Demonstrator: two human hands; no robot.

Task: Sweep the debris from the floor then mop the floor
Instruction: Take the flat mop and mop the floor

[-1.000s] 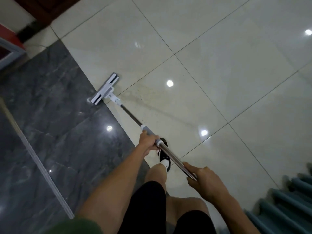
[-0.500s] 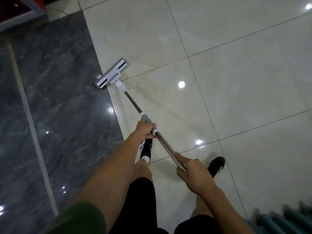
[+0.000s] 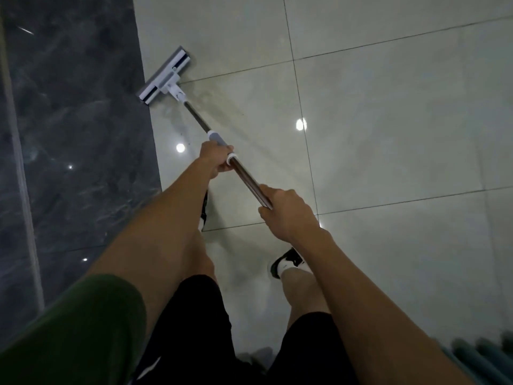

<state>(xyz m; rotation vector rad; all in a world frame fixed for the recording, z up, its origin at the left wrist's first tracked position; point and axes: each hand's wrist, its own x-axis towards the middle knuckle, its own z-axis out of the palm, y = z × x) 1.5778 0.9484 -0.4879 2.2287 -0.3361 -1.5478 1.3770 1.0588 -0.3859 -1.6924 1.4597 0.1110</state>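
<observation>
While both hands grip, mop (image 3: 166,76) slid rightward

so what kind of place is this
Probably an indoor lobby or hallway: large glossy cream floor tiles reflecting ceiling lights, a dark grey marble strip beside them, and a white flat mop head working along the border.

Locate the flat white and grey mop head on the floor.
In the head view the flat white and grey mop head lies upper left on the pale tiles, against the dark marble strip.
</observation>
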